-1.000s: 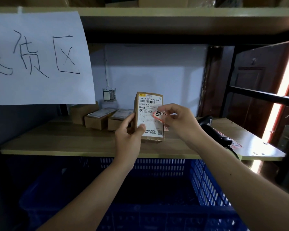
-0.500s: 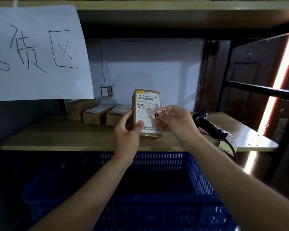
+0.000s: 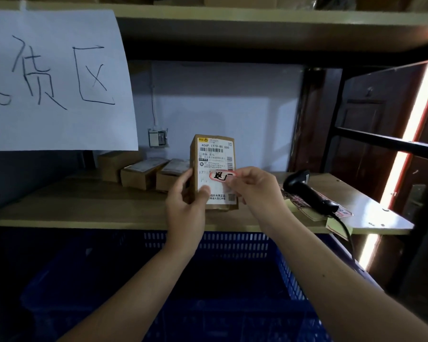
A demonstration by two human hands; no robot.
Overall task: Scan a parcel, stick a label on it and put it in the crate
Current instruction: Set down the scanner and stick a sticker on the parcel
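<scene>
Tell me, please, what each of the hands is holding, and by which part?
The left hand grips the parcel by its lower left edge, upright. The right hand pinches the sticker by its right end, against the parcel's face.

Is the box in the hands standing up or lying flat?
Standing up. The left hand holds the parcel on end, its printed face toward the camera.

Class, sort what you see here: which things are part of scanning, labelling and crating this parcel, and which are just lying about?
Part of the job:
held parcel, in the left hand
red-edged label, pinched by the right hand
barcode scanner
blue crate

Lying about:
three small boxes on the shelf
handwritten paper sign
wall socket
</scene>
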